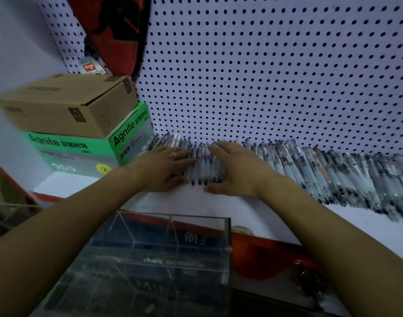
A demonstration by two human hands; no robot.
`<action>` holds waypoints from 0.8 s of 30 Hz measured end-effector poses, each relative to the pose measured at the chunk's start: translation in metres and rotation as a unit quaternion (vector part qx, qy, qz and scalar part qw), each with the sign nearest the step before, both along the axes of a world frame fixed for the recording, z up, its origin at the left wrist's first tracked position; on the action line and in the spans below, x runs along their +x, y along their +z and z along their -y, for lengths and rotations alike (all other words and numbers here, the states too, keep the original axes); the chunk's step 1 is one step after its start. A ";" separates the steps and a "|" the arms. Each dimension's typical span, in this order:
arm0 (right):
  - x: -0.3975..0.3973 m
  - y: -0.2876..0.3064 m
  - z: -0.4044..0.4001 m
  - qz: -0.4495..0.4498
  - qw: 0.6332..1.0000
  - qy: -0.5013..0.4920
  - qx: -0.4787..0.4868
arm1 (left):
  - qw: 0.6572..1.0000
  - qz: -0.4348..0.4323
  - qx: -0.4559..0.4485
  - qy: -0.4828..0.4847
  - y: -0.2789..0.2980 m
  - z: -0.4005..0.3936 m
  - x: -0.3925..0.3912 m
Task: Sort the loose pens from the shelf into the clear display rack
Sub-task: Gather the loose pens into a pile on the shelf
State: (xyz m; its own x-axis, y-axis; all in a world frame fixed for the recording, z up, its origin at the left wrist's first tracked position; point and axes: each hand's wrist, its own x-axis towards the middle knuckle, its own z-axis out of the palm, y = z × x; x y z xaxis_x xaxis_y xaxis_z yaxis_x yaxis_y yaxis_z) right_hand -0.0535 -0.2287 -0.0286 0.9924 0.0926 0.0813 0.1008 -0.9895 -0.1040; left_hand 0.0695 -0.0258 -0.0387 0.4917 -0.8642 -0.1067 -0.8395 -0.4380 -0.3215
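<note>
shelf (pixel 218 202) white, pegboard (pixel 264 76) behind; left hand (pixel 163 165), right hand (pixel 234 170) flat on pens (pixel 205 165), grip apart.

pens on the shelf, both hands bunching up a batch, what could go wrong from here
1. The left hand and right hand squeeze a batch of pens from the sides with mostly straight fingers; lifted that way, the middle ones could drop out.
2. The rest of the pen row lies loose beside the right hand, so pulling the batch may drag or roll neighbours toward the shelf edge.
3. The clear display rack sits below that edge; pens could miss its compartments.
</note>
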 end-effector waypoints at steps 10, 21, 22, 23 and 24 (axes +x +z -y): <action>-0.070 0.033 0.035 0.100 0.983 -0.128 0.084 | 0.900 -0.216 -0.377 -0.029 0.023 0.044 -0.070; -0.204 0.023 0.153 0.198 0.904 -0.340 0.170 | 0.891 -0.249 -0.366 -0.097 0.035 0.173 -0.159; -0.212 0.022 0.162 0.204 0.895 -0.357 0.171 | 0.895 -0.251 -0.356 -0.094 0.032 0.184 -0.167; -0.220 0.020 0.172 0.210 0.886 -0.377 0.172 | 0.899 -0.250 -0.347 -0.093 0.030 0.196 -0.177; -0.224 0.019 0.179 0.219 0.877 -0.391 0.174 | 0.904 -0.248 -0.337 -0.092 0.029 0.204 -0.184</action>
State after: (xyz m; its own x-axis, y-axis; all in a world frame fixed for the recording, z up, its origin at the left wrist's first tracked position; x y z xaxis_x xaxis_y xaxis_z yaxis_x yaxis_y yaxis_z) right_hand -0.2775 -0.4073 -0.0094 0.6079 -0.7082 0.3591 -0.4887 -0.6901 -0.5338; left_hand -0.1148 -0.2299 -0.0102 0.3697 -0.8774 0.3058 -0.8855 -0.2331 0.4019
